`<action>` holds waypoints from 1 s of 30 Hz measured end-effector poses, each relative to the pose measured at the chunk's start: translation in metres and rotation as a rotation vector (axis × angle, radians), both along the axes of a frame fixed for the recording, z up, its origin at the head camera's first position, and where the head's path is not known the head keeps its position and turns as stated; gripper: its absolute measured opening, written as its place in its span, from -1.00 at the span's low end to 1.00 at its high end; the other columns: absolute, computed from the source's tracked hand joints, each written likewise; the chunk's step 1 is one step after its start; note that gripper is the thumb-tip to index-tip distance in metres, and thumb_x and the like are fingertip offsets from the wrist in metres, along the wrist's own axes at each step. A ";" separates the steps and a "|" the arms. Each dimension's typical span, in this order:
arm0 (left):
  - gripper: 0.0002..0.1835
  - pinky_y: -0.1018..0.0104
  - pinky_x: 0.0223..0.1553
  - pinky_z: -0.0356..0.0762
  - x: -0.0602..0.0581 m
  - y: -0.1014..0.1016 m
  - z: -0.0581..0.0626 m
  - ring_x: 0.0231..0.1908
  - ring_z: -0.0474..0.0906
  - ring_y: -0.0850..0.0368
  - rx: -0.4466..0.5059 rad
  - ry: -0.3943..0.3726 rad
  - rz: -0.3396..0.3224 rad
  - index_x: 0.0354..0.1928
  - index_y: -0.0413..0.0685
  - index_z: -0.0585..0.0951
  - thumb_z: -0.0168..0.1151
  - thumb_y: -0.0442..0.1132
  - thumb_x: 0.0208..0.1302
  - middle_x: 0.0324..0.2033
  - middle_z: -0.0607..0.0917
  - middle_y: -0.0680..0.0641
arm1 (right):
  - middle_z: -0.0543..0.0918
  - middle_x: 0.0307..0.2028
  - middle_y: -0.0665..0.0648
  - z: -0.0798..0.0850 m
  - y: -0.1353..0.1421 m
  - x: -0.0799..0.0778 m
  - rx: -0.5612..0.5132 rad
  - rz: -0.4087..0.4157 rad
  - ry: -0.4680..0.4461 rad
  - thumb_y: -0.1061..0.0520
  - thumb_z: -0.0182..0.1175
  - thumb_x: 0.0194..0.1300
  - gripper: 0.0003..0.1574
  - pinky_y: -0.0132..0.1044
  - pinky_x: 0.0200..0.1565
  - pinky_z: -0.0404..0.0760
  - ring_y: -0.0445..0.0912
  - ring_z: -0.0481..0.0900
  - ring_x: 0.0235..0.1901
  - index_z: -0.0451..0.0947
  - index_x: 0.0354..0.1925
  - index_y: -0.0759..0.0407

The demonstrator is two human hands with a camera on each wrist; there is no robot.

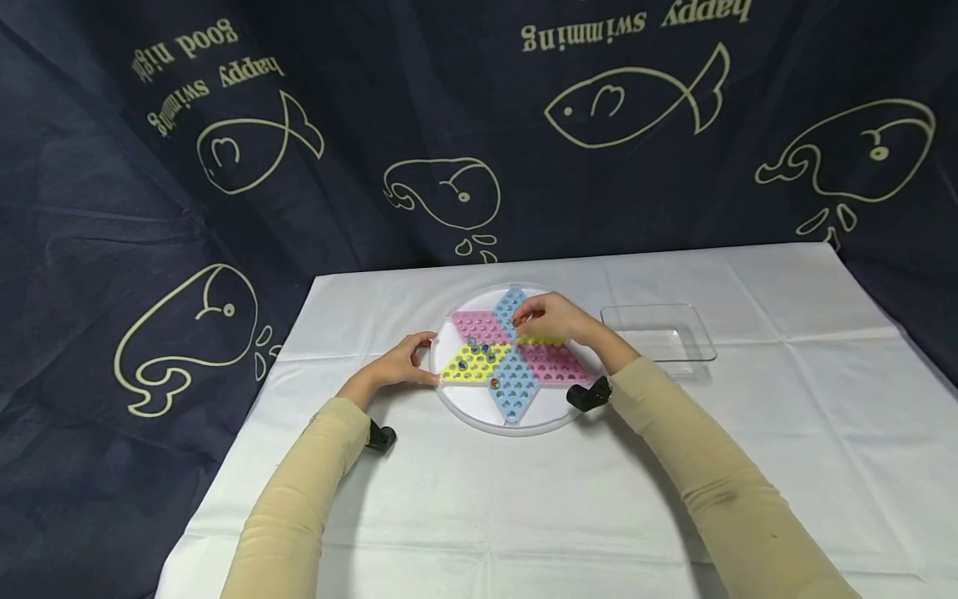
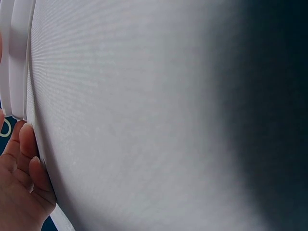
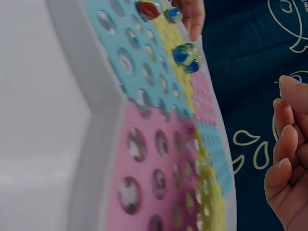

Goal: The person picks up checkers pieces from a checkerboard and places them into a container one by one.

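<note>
A round white Chinese checkers board (image 1: pixel 479 413) with a pink, yellow and blue star lies on the table. At its left rim my left hand (image 1: pixel 400 363) rests with thumb and fingers spread against the edge; some fingers (image 2: pixel 28 139) show beside the rim in the left wrist view. Over the upper blue part, my right hand (image 1: pixel 557 319) pinches a small reddish-brown marble (image 1: pixel 519 323). Several blue marbles (image 1: pixel 462 365) sit on the yellow section. A red marble (image 3: pixel 148 10) sits in the lower blue section. In the right wrist view, my right fingertips are partly out of frame.
A clear rectangular plastic box (image 1: pixel 659 333) stands right of the board, near my right forearm. A white cloth (image 1: pixel 479 499) covers the table. Behind hangs a dark blue curtain (image 1: pixel 359 100) with fish and whale drawings.
</note>
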State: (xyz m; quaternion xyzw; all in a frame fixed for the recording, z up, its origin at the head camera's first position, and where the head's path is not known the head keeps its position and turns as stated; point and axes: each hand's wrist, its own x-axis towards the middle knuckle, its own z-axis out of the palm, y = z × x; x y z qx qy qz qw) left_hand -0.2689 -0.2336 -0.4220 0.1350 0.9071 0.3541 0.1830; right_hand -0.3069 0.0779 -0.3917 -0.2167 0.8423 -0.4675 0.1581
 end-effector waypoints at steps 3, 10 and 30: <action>-0.07 0.28 -0.14 0.25 -0.001 0.000 0.000 -0.12 0.24 -0.02 0.003 0.003 0.001 0.34 -0.16 0.11 0.42 -0.19 -0.04 0.18 0.24 -0.26 | 0.62 -0.19 0.15 0.004 0.004 -0.001 -0.011 -0.005 0.012 0.16 0.22 0.15 -0.70 -0.21 -0.08 0.43 -0.05 0.49 -0.19 0.58 -0.14 0.27; -0.07 0.28 -0.13 0.24 0.000 0.000 0.000 -0.12 0.25 -0.01 -0.004 0.006 0.008 0.34 -0.15 0.11 0.42 -0.19 -0.05 0.18 0.25 -0.25 | 0.61 -0.13 0.23 0.010 0.016 -0.002 -0.058 -0.019 0.011 0.22 0.20 0.16 -0.65 -0.22 -0.08 0.44 -0.01 0.50 -0.13 0.54 -0.07 0.35; -0.07 0.27 -0.13 0.25 -0.003 0.000 -0.005 -0.13 0.24 0.01 -0.006 0.004 0.008 0.34 -0.12 0.12 0.43 -0.17 -0.05 0.17 0.25 -0.22 | 0.60 -0.15 0.18 0.010 0.069 -0.003 -0.032 -0.116 0.021 0.16 0.20 0.18 -0.58 -0.07 -0.07 0.44 -0.11 0.46 -0.23 0.50 -0.02 0.36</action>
